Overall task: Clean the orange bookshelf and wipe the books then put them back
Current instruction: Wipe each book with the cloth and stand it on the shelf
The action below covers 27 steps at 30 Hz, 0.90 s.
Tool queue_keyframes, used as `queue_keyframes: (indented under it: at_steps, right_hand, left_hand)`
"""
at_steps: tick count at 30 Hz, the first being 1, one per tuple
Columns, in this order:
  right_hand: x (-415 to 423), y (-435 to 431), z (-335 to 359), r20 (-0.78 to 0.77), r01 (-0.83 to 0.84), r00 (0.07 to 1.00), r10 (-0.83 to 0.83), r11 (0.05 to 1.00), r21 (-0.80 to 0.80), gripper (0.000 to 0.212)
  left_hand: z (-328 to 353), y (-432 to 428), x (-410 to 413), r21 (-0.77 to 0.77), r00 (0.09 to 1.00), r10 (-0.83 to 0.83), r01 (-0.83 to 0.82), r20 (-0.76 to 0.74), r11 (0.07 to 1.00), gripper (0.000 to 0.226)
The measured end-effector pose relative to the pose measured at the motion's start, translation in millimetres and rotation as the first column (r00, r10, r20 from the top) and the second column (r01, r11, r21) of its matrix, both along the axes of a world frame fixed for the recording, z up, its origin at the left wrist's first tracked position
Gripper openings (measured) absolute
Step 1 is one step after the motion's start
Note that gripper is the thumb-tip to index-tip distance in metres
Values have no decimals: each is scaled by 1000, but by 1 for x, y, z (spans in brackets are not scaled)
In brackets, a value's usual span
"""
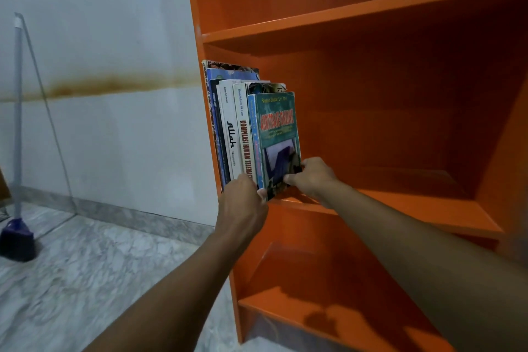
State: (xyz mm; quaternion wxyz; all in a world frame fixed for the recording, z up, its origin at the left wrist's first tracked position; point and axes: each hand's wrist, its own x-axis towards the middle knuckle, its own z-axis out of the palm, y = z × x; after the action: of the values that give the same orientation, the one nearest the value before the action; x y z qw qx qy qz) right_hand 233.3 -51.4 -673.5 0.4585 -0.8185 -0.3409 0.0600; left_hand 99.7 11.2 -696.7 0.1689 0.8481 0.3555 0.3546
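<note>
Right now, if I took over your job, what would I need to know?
Left hand: at the foot of the spines, grip hidden.
Right hand: pinches the green book at its lower corner.
Books: upright at the left end of the orange bookshelf, on its middle shelf, with the green book outermost.
Done: a row of books is back on the shelf.
Left: settle the green book and let go. No cloth is in view, and I cannot tell whether more books are waiting.

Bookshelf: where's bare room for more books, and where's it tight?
Free: middle shelf from the green book rightward to the right panel; the shelf above and shelf below, bare as far as visible. Tight: left end, books packed against the left panel, left hand and right hand at their bases.
</note>
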Motion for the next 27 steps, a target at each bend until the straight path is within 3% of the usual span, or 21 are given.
queue_keyframes:
  at_steps: [6, 11, 18, 27]
  right_hand:
    - [-26, -13, -7, 239, 104, 969, -62, 981, -166, 20]
    - [-66, -46, -23, 464, 265, 879, -112, 923, -279, 48]
    - [-105, -127, -71, 417, 400, 883, -214, 808, -433, 54]
    - [-104, -184, -171, 299, 237, 954, -7, 627, -742, 53]
  left_hand:
    - [-7, -7, -19, 59, 985, -116, 124, -125, 990, 29]
    - [-26, -17, -46, 34, 936, -219, 237, -274, 971, 31]
    - [-52, -52, -61, 45, 792, -338, 416, -509, 908, 39]
    - [-123, -106, -45, -62, 567, -449, 572, -691, 818, 32]
